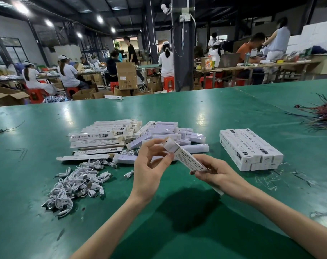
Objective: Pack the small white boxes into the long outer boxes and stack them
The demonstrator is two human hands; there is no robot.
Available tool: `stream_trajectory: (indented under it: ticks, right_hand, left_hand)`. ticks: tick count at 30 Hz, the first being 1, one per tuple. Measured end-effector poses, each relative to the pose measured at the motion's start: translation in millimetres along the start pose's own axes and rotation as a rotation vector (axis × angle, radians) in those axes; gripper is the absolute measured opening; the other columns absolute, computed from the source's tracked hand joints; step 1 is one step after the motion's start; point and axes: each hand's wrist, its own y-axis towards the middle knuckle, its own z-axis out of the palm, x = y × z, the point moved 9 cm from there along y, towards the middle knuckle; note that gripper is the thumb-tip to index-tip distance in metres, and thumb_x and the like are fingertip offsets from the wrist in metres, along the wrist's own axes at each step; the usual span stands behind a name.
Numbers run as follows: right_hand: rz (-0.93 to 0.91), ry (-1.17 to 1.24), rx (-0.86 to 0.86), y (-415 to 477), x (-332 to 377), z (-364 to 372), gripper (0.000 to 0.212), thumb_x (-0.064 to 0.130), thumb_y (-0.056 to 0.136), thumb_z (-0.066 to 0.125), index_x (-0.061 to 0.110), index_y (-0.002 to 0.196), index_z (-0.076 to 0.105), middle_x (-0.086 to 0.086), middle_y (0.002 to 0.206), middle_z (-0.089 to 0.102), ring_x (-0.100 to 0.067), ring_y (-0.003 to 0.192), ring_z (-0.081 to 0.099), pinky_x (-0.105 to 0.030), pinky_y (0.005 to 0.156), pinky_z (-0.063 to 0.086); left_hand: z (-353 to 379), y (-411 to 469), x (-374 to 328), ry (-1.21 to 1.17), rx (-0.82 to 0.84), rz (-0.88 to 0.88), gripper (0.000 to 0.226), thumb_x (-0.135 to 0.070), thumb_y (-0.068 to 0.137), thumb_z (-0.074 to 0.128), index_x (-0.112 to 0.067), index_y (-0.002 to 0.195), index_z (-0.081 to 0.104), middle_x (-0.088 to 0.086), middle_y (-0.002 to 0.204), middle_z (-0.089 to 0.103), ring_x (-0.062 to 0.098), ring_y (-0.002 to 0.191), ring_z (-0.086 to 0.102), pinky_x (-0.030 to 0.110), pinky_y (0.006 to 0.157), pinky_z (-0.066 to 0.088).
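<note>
I hold one long outer box [189, 159], printed "SMART SENSOR LAMP", slanted above the green table [196, 113]. My right hand [217, 172] grips its near half. My left hand [151, 163] pinches the far end, where a small white box [171, 145] sticks out of the opening. A heap of small white boxes [170, 139] lies behind my hands. Flat, unfilled outer boxes [104, 137] are piled to its left. On the right stands a neat stack of filled outer boxes [250, 150].
A tangle of white cables [75, 186] lies at the near left. A bundle of red and dark wires [325, 114] sits at the table's right edge. Beyond the far edge, several people work at benches among cardboard boxes [126, 75].
</note>
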Motion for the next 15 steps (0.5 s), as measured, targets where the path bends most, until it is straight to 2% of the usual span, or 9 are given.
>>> stream_trajectory:
  ticks: [2,5,7,11,15]
  right_hand:
    - [0.014,0.048,0.015,-0.4,0.1,2.2,0.036,-0.003,0.09,0.058,0.012,0.123,0.057,-0.02,0.116,0.062,-0.018,0.101,0.059,-0.031,0.096,0.046]
    - [0.02,0.078,0.021,-0.3,-0.8,3.8,0.035,-0.003,0.09,0.058,0.011,0.122,0.058,-0.021,0.113,0.064,-0.015,0.099,0.062,-0.028,0.094,0.047]
    - [0.021,0.081,0.025,0.2,-2.2,3.4,0.034,-0.002,0.091,0.058,0.012,0.122,0.059,-0.021,0.11,0.065,-0.015,0.098,0.062,-0.026,0.09,0.047]
    - [0.027,0.098,0.049,0.7,-4.0,3.0,0.032,0.003,0.09,0.063,0.01,0.121,0.06,-0.017,0.102,0.067,-0.012,0.094,0.064,-0.023,0.085,0.048]
    - [0.033,0.118,0.067,0.9,-4.5,2.4,0.031,0.003,0.089,0.063,0.011,0.12,0.061,-0.013,0.097,0.068,-0.007,0.085,0.063,-0.021,0.082,0.048]
  left_hand:
    - [-2.2,-0.7,-0.6,-0.003,-0.037,0.012,0.032,-0.014,0.079,0.073,-0.018,0.108,0.06,-0.002,0.092,0.07,0.012,0.083,0.066,0.022,0.075,0.053]
    - [-4.0,-0.8,-3.6,0.027,-0.061,0.024,0.026,-0.029,0.074,0.077,-0.034,0.097,0.065,-0.001,0.088,0.071,0.011,0.083,0.066,0.022,0.075,0.052]
    - [-4.9,-0.4,-5.1,0.042,-0.062,0.026,0.024,-0.033,0.072,0.077,-0.038,0.093,0.067,-0.003,0.087,0.071,0.01,0.084,0.066,0.023,0.075,0.052]
    - [-6.1,1.6,-5.8,0.033,-0.047,0.027,0.026,-0.015,0.076,0.075,-0.037,0.091,0.069,-0.003,0.087,0.071,0.008,0.083,0.064,0.024,0.075,0.053]
    - [-5.2,1.5,-6.2,0.008,-0.031,0.03,0.027,-0.011,0.077,0.071,-0.035,0.089,0.068,-0.001,0.089,0.071,0.01,0.082,0.063,0.024,0.075,0.052]
